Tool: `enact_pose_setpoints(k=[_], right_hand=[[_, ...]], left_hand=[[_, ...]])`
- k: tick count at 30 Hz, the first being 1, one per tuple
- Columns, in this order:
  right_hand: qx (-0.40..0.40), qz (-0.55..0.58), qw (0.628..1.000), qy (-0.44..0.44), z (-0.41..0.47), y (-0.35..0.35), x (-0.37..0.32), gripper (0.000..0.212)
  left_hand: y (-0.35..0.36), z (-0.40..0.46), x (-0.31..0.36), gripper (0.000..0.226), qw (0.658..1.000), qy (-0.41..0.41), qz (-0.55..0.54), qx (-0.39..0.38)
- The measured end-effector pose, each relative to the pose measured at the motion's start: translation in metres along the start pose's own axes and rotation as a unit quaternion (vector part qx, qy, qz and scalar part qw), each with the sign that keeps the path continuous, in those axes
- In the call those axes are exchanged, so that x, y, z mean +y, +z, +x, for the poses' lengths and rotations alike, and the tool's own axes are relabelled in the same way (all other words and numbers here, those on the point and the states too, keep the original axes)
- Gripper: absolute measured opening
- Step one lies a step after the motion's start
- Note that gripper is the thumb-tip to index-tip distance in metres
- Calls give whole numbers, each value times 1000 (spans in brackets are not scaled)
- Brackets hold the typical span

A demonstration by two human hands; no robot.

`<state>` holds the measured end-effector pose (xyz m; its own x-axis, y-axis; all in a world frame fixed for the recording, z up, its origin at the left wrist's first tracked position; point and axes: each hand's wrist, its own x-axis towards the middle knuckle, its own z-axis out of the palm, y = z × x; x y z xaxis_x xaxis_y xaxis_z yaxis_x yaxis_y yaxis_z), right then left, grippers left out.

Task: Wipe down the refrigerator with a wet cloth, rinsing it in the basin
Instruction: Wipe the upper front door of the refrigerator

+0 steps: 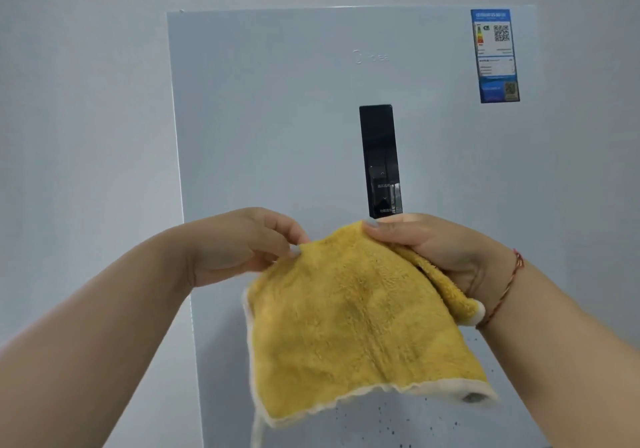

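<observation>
The yellow cloth [360, 323] looks soft, limp and light, likely damp; best taken by its upper hem. The left hand [235, 246] pinches the hem at 10 o'clock, the right hand [440, 253] clenches a bunched edge at 2 o'clock, before the refrigerator [277, 118] door

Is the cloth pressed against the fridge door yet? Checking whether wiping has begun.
No, both the left hand and right hand hold the yellow cloth spread in the air.

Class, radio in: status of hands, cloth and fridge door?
Both hands, left and right, pinch the cloth spread. Fridge door: dark specks low. Nothing in the way.
</observation>
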<state>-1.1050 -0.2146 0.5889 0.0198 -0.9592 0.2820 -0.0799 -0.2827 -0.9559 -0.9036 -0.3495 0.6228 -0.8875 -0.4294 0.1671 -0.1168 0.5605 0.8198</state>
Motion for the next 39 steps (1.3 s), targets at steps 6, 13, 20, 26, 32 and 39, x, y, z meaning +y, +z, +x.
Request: enact_pose_setpoints(k=[6,13,20,26,32,39], right_hand=[[2,-127,992,-3,10,1,-11,33],[273,-292,902,-163,4,-2,-16,29],[106,-278,952,-68,-10,9,4,61],[33,-165,986,-15,-23,4,-2,17],[20,-22,999,-35,-32,-13,-3,32],[234,214,943,-104,-54,-52,23,34]], left_hand=[[27,8,-5,31,987,43,-103,-114],[34,9,3,24,989,30,-144,-11],[44,6,13,31,964,81,-221,122],[44,10,15,37,978,87,-147,118],[49,31,14,24,976,121,85,158],[84,75,18,25,868,202,299,340]])
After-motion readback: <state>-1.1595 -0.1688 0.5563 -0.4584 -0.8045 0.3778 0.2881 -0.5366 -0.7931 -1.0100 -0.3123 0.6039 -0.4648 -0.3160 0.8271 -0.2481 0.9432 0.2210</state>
